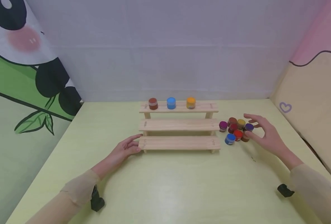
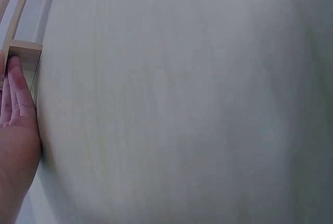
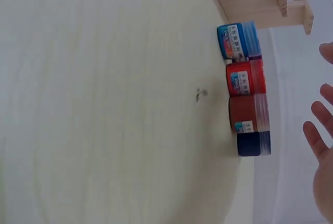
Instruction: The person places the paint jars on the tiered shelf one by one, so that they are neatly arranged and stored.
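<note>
A three-tier wooden rack (image 1: 179,143) stands in the middle of the table. At the left end of its lowest step is my left hand (image 1: 127,148), its long fingers fairly straight and its fingertips at the wood; the left wrist view shows the fingers (image 2: 18,86) right by a rack leg (image 2: 26,48). My right hand (image 1: 266,137) hovers over a cluster of small paint jars, thumb and fingers spread apart. Below it are a dark blue jar (image 1: 248,127) and a brown jar (image 3: 243,113). A red jar (image 1: 238,135) and a blue jar (image 1: 230,139) sit at the cluster's near side.
On the top step stand a brown jar (image 1: 153,104), a light blue jar (image 1: 171,103) and an orange-yellow jar (image 1: 190,103). A purple jar (image 1: 222,126) is close to the rack's right end. Behind the table (image 1: 165,186) hangs a pale cloth (image 1: 176,62).
</note>
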{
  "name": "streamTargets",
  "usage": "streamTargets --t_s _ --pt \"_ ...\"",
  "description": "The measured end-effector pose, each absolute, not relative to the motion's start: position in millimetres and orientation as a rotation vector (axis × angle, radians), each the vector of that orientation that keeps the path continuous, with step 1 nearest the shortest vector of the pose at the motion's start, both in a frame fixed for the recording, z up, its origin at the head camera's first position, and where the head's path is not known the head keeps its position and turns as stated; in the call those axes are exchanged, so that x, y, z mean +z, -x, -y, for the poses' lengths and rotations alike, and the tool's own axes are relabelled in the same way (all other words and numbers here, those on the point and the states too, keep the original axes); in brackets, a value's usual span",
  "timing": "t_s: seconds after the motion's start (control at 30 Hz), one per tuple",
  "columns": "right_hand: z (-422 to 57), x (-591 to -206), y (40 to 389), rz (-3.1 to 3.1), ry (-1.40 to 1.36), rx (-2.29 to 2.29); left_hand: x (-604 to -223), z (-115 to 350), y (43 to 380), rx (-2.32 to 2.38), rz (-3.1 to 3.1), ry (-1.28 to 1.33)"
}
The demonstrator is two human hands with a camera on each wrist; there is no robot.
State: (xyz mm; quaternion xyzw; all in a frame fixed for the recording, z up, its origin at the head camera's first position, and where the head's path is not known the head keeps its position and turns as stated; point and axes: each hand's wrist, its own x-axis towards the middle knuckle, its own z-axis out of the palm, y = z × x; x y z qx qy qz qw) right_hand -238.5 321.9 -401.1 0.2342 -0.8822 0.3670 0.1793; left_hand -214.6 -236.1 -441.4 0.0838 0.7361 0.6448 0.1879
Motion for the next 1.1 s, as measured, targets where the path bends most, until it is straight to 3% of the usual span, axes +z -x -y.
streamTargets --t_s 1.1 --pt "-350 -424 243 2.843 -0.74 0.742 -444 238 217 1.827 -2.058 -0.233"
